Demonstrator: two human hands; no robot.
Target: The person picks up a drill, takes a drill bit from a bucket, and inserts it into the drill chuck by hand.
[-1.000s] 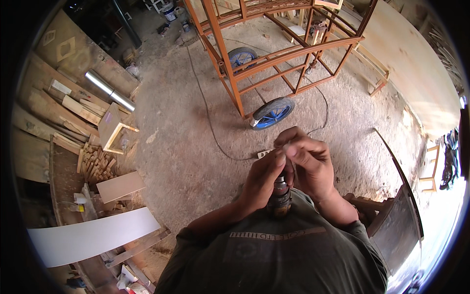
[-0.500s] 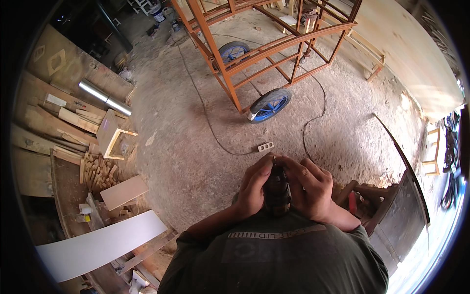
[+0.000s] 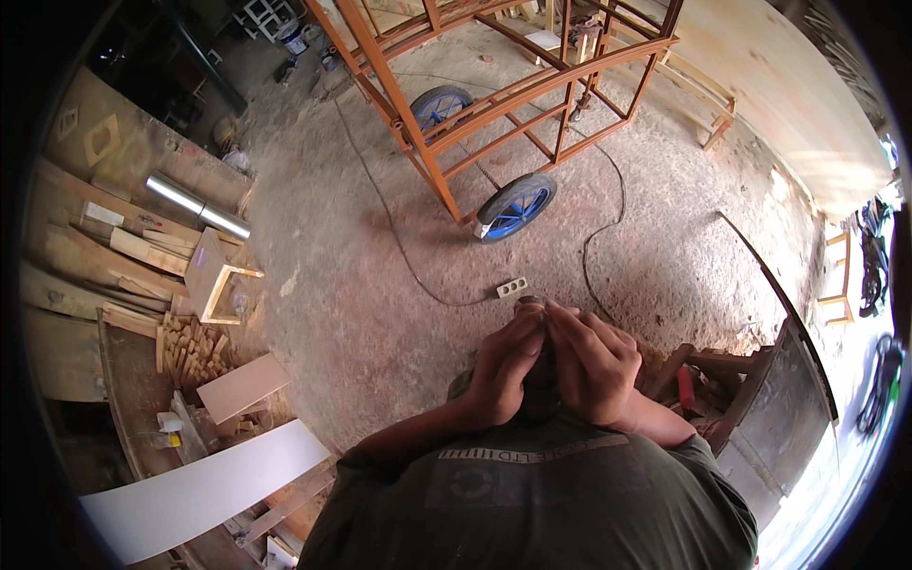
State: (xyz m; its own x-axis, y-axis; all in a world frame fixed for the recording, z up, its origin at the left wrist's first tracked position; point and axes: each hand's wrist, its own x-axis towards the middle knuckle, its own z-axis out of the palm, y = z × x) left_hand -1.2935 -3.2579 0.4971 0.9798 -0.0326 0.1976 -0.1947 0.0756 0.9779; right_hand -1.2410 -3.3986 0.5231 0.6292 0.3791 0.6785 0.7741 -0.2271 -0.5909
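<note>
Lying between dark tool (image 3: 541,372) and wheeled frame (image 3: 437,179): socket strip (image 3: 511,287).

Head fisheye, worn on your head: looks down and forward, fingers (image 3: 581,334) near, concrete floor (image 3: 375,318) beyond them.

Compared with a second ago, the bare left hand (image 3: 502,370) and bare right hand (image 3: 598,369) sit lower, now covering most of the dark, cylindrical tool (image 3: 541,385) whose metal front end showed between them. The pale, rectangular socket block (image 3: 512,287) on the grey, rough floor (image 3: 342,285) is uncovered. At the floor's near right edge, a red object (image 3: 685,388) comes into view.
</note>
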